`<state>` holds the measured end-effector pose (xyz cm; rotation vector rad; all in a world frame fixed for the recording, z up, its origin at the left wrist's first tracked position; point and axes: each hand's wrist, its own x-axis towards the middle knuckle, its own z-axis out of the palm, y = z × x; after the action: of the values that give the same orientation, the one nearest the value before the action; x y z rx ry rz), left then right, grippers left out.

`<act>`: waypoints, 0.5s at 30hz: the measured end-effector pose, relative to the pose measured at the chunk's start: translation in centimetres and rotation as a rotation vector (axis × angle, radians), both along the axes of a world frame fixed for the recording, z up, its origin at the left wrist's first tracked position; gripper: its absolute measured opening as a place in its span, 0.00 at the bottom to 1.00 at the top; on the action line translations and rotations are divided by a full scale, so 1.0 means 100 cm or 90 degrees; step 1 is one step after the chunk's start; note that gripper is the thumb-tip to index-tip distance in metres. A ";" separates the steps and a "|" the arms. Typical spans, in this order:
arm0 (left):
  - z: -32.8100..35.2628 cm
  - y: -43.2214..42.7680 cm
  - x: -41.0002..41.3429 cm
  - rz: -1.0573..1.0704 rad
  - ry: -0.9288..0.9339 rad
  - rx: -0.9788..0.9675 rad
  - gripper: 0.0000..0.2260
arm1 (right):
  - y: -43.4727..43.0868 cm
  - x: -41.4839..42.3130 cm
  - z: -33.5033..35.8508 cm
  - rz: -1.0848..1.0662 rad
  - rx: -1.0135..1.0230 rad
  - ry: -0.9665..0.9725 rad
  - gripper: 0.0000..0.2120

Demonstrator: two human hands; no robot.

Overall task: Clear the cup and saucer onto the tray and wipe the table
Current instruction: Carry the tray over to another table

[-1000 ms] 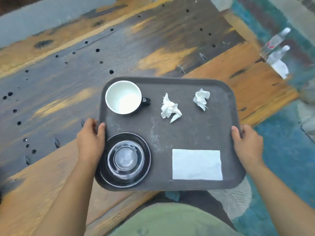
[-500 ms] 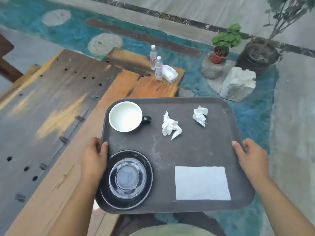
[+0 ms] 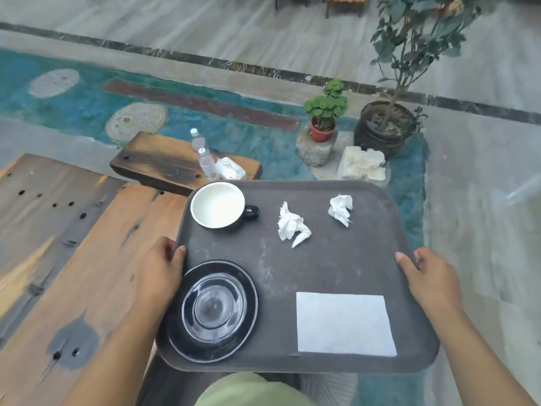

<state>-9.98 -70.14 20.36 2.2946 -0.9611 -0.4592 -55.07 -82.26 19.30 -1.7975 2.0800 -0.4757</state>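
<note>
I hold a dark grey tray (image 3: 336, 268) in the air in front of me. My left hand (image 3: 159, 273) grips its left rim and my right hand (image 3: 430, 281) grips its right rim. At the tray's far left stands a black cup (image 3: 219, 205) with a white inside, upright and empty. The black saucer (image 3: 213, 310) lies at the near left, apart from the cup. Two crumpled white tissues (image 3: 291, 225) (image 3: 341, 209) lie in the far middle, and a flat white napkin (image 3: 344, 323) lies at the near right.
The worn wooden table (image 3: 73, 253) lies to my left, below the tray. A low wooden bench (image 3: 158, 162) beyond it carries two plastic bottles (image 3: 205, 159) and a tissue pack. Two potted plants (image 3: 325, 112) and stones (image 3: 361, 164) stand ahead on the teal floor.
I have turned right with the tray, away from the table. The table has slid to the left of the view and the floor, bench and plants have come into sight.
</note>
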 end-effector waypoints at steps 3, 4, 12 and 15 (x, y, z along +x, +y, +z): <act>-0.001 -0.047 -0.003 0.008 -0.018 -0.002 0.10 | -0.055 -0.001 -0.002 0.017 -0.002 0.011 0.24; -0.003 -0.065 -0.003 0.014 -0.016 -0.002 0.10 | -0.076 0.001 -0.004 0.022 -0.004 0.014 0.24; -0.019 -0.231 0.013 0.067 -0.002 -0.011 0.10 | -0.276 0.031 -0.013 0.054 -0.028 0.038 0.23; -0.014 -0.288 0.022 0.112 0.004 -0.001 0.09 | -0.355 0.048 -0.005 0.079 -0.027 0.048 0.23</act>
<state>-7.80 -98.94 18.94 2.3498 -0.7484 -0.3917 -50.32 -117.72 18.76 -1.9833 2.0065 -0.4274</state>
